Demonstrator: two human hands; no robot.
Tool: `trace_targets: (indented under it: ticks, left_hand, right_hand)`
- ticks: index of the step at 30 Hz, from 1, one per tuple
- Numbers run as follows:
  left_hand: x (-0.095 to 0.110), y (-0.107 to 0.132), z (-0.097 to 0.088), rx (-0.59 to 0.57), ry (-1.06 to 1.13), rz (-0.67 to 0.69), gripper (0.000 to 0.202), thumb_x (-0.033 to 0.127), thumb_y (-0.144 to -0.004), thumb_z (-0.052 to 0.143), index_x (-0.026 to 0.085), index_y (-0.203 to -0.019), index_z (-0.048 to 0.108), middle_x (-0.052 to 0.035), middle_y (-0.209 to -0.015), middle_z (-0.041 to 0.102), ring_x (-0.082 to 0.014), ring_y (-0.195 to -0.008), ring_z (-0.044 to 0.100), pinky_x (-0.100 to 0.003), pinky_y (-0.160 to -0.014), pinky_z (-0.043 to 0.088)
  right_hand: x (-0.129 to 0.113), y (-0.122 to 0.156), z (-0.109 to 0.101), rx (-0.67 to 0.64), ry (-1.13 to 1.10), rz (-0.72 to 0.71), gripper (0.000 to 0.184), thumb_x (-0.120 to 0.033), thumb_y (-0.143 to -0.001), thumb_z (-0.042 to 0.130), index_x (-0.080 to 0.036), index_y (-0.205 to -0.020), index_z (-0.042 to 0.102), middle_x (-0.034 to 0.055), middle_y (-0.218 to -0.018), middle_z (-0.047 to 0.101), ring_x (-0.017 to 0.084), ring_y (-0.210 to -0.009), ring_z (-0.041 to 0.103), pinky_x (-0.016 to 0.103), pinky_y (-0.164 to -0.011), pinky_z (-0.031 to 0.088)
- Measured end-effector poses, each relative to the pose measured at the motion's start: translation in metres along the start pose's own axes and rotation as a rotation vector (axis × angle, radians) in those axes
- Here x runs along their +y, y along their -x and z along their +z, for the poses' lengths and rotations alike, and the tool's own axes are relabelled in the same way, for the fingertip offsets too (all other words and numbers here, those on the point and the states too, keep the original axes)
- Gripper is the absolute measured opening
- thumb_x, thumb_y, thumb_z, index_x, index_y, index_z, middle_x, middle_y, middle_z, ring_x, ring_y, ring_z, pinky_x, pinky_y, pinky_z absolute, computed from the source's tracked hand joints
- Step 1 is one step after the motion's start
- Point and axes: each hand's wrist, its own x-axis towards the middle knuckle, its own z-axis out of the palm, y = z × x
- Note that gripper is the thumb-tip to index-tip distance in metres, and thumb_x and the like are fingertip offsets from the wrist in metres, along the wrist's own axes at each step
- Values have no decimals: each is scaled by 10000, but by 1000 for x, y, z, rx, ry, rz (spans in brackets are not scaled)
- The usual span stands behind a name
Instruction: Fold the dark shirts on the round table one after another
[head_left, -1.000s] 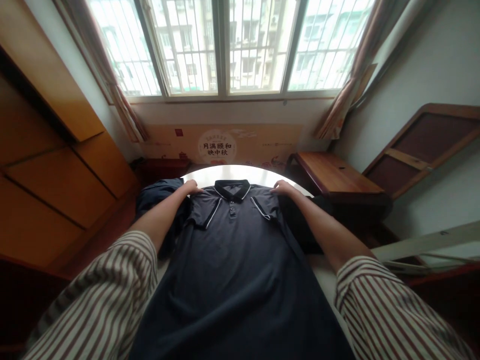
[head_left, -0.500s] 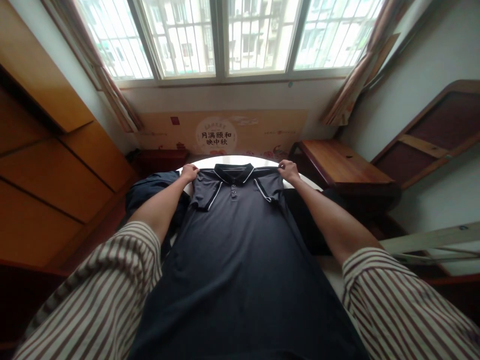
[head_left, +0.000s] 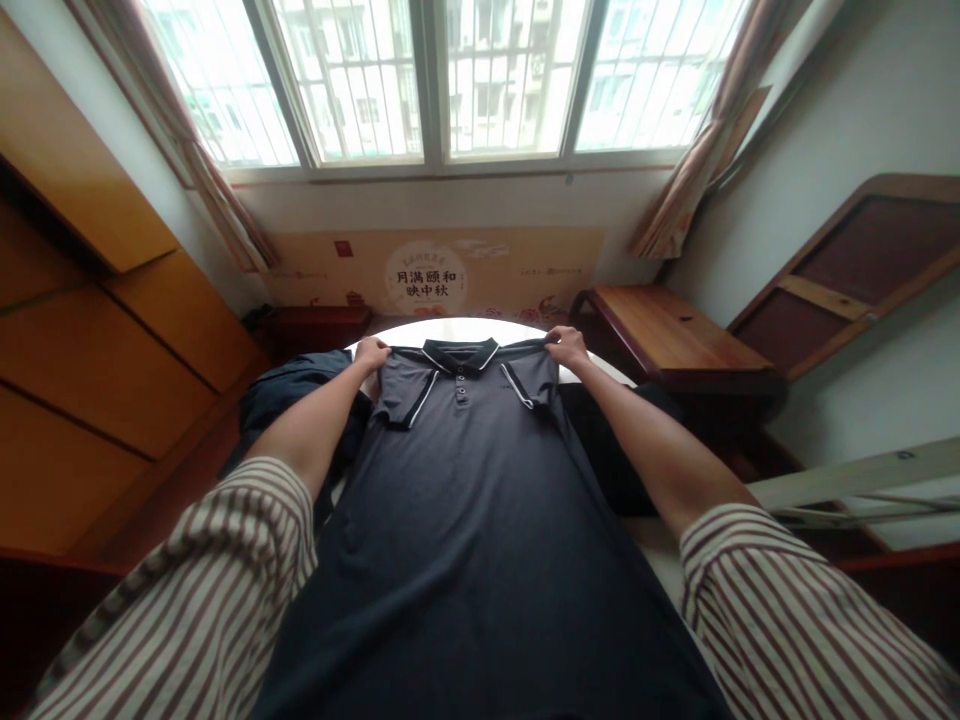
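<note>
Seen from the head camera, a dark navy polo shirt (head_left: 465,520) lies front side up on a round white surface (head_left: 465,328). Its long axis runs straight away from the person: the collar (head_left: 459,354), edged with a pale stripe, points toward the window (head_left: 442,80), and the hem end comes back toward the person's body at the bottom of the frame. The buttoned placket sits on the centre line, and both short sleeves are folded in onto the chest.

The left hand (head_left: 373,352) has its grip closed on the shirt's left shoulder seam, at the far edge of the surface. The right hand (head_left: 566,346) has its grip closed on the other shoulder, level with the left. Both arms are stretched forward out of striped sleeves, one on each side of the shirt, and the shoulder line between the hands is drawn taut.

A crumpled dark garment (head_left: 289,395) lies just left of the shirt, under the left forearm. More dark cloth (head_left: 600,440) lies on the right. A wooden side table (head_left: 660,340) stands beyond the right hand.
</note>
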Motion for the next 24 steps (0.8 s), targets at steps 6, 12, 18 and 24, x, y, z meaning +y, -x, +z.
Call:
trace_targets:
  ticks: [6,12,18,24]
  left_hand:
    - [6,1,11,24,11,-18,225,247,-850,626,142,-1027,715,-122,-1146,705,-233,-1104,634,-268,-941,461]
    - [12,13,-1,25,15,-146,486,314,-861,645,3,-1226,567,-311,-1352,525,-391,-1304,480,-417,-979,458]
    - [13,37,-24,-188,148,-185,381,317,-814,754,28,-1028,629,-177,-915,710,-222,-736,694,-294,-650,543]
    - [25,73,-33,-242,240,-148,309,319,-915,662,104,-1133,621,-100,-1088,656,-205,-904,663,-365,-773,572]
  right_hand:
    - [1,9,2,42,76,-9,315,-125,-781,598,-102,-1089,662,143,-1061,696,245,-982,646,320,-883,497]
    - [-25,56,-13,10,160,-173,371,-187,-817,637,-85,-1174,622,200,-1201,587,306,-1111,561,380,-956,449]
    - [-93,236,-43,-355,142,-718,217,-308,-950,539,-133,-1027,642,117,-1024,622,215,-917,604,316,-832,473]
    - [-113,415,-61,-674,81,-977,379,-557,-888,594,-183,-951,599,47,-865,657,207,-774,630,297,-637,443]
